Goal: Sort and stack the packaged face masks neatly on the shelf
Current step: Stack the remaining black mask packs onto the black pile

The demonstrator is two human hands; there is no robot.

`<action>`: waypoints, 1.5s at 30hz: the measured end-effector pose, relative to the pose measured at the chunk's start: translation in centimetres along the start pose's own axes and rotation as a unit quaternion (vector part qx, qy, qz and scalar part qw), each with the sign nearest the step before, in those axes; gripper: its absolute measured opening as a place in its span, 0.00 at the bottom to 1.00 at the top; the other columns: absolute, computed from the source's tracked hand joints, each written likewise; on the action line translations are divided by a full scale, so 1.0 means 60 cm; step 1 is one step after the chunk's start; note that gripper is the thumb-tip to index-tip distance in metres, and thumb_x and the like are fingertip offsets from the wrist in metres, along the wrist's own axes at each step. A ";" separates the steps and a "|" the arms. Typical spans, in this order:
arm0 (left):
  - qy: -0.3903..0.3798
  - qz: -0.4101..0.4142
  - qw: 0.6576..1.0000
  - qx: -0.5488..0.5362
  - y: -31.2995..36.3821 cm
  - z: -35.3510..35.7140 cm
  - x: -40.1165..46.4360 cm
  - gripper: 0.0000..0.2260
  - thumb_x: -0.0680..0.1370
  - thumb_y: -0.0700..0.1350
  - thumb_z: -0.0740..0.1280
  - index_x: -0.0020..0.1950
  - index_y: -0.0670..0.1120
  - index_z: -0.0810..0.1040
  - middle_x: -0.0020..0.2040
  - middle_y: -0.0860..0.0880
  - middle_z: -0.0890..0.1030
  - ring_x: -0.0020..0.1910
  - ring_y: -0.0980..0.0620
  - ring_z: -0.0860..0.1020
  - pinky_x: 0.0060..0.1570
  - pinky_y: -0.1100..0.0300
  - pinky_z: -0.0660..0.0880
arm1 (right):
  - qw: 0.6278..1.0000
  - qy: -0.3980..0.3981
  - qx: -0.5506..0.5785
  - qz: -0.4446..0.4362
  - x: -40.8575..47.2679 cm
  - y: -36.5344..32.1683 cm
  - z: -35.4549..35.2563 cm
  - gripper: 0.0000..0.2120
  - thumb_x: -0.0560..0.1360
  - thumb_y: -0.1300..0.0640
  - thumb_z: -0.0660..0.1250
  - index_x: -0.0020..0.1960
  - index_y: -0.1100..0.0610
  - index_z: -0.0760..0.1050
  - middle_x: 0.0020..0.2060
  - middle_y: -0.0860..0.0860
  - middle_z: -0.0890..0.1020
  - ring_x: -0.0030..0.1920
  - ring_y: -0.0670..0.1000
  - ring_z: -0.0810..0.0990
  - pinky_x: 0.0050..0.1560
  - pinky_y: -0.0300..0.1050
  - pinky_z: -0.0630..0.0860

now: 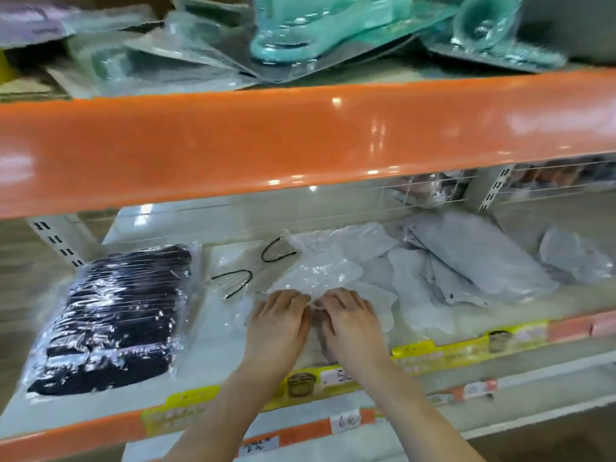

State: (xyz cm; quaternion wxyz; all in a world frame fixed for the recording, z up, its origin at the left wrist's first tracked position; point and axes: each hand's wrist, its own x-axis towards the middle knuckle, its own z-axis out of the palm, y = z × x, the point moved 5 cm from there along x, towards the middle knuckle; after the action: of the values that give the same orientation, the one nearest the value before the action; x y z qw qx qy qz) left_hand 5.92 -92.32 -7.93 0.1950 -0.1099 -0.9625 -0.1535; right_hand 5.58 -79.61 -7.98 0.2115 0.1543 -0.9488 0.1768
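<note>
Both hands, left hand and right hand, fingers curled, pinch the clear-wrapped white mask packet at six o'clock, apparently squaring it for stacking.

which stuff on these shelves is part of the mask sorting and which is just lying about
Part of the job:
- white mask packs, under both hands: left hand, right hand
- black mask pack
- grey mask packs
- clear pack with black ear loops
- lower shelf

Just lying about:
- teal blister packs on the upper shelf
- yellow price strip
</note>
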 end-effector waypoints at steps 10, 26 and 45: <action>-0.037 0.030 0.999 -0.006 0.181 0.083 0.079 0.14 0.71 0.48 0.57 0.45 0.48 0.82 0.44 0.52 0.81 0.46 0.48 0.80 0.40 0.54 0.77 | 0.999 0.034 -0.015 0.008 -0.010 0.203 -0.068 0.13 0.68 0.55 0.58 0.46 0.52 0.80 0.44 0.48 0.79 0.44 0.52 0.79 0.42 0.46 0.76; -0.123 0.042 0.992 -0.001 0.356 0.201 0.166 0.16 0.71 0.48 0.56 0.49 0.45 0.80 0.50 0.49 0.80 0.53 0.44 0.80 0.46 0.53 0.77 | 0.991 -0.030 -0.080 0.101 0.014 0.433 -0.135 0.22 0.59 0.54 0.77 0.51 0.57 0.80 0.53 0.57 0.79 0.52 0.59 0.79 0.49 0.52 0.76; -0.141 -0.137 0.965 -0.173 0.367 0.238 0.234 0.14 0.81 0.44 0.57 0.65 0.42 0.70 0.56 0.45 0.79 0.59 0.42 0.74 0.56 0.50 0.71 | 0.965 -0.131 -0.103 0.203 0.062 0.494 -0.132 0.15 0.81 0.53 0.52 0.66 0.51 0.68 0.62 0.50 0.75 0.63 0.54 0.71 0.58 0.50 0.69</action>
State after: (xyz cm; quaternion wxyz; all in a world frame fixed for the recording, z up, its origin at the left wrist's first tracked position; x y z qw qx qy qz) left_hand -5.61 -64.89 -9.10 0.0127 -0.0294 -0.9447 -0.3263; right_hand -5.76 -50.87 -7.61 0.0601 -0.0427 -0.9926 0.0963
